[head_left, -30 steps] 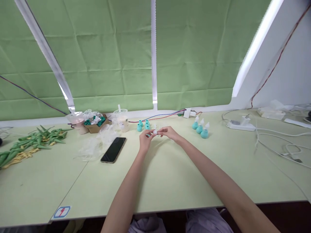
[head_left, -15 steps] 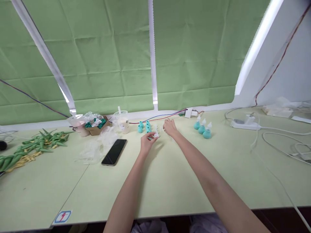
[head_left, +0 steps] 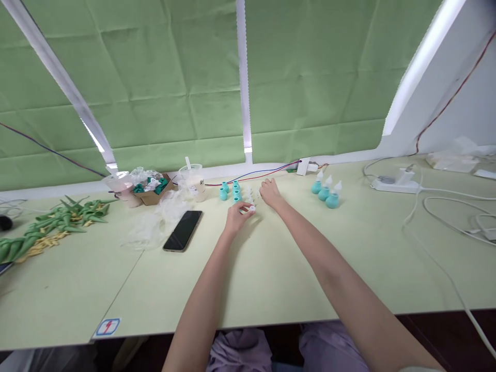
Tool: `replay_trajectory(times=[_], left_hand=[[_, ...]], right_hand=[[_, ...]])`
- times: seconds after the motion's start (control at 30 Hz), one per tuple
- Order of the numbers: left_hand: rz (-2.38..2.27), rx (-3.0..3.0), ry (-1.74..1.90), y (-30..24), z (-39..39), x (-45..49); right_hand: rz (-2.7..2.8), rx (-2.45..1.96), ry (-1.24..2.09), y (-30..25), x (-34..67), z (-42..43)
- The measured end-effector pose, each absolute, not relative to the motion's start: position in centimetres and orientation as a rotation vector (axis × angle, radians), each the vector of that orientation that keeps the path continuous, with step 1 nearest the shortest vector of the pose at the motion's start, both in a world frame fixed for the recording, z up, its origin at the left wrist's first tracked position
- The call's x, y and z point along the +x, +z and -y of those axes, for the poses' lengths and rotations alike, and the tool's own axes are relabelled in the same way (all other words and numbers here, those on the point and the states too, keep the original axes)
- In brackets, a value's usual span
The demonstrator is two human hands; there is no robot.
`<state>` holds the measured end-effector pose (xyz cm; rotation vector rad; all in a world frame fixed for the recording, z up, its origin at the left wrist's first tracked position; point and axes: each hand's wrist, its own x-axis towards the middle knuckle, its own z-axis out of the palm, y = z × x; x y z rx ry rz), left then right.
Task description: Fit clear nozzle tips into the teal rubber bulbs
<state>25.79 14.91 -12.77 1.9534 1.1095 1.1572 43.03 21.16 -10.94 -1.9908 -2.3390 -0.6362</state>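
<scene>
My left hand pinches a small white round cap-like piece between thumb and fingers, just above the table. To its right, my right hand reaches among tiny clear or white parts, its fingers curled together; what they hold is hidden. A short row of small white pieces lies between the hands. Several open-necked teal rubber bulbs stand behind and left of my left hand. Farther right, three teal bulbs stand upright with pointed translucent white tips fitted on top.
A black phone, crumpled clear plastic, drink cups and a cardboard box stand to the left. Green spiky pieces lie farther left. A white power strip and loose cables occupy the right side.
The camera has tipped down a little, so everything sits higher in view. My left hand has drawn the white piece slightly nearer. My right hand stays at about the same spot.
</scene>
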Motion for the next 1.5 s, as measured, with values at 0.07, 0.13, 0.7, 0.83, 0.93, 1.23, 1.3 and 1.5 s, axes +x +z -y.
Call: replay_trajectory(times=[0.07, 0.13, 0.7, 0.83, 0.93, 1.23, 1.3, 1.5], left_hand=[[-1.113, 2.003, 1.089, -13.1, -14.9, 25.8], [-1.118, 2.025, 1.052, -13.3, -14.9, 25.8], [-1.169, 2.024, 1.007, -14.0, -15.4, 25.6], [-1.194, 2.042, 0.987, -14.1, -15.5, 25.6], [-1.235, 2.058, 0.957, -14.0, -15.4, 25.6], [-1.244, 2.101, 0.914, -14.0, -15.4, 25.6], [-1.244, 2.116, 0.906, -14.0, -15.3, 25.7], [-1.244, 2.227, 0.859, -14.4, -15.3, 25.7]], right_hand=[[2.335, -1.984, -0.622, -10.9, 43.2, -21.1], [2.328, -1.981, -0.6, -10.8, 43.3, -21.0], [2.284, -1.925, -0.304, -9.4, 44.4, -20.8], [2.317, -1.951, -0.343, -9.6, 44.1, -20.8], [2.306, -1.927, -0.378, -9.8, 43.9, -21.1], [2.422, -1.953, -0.247, -9.5, 43.5, -21.0], [2.447, -1.954, -0.222, -9.3, 43.5, -20.6], [2.437, -1.961, -0.198, -9.3, 43.9, -20.7]])
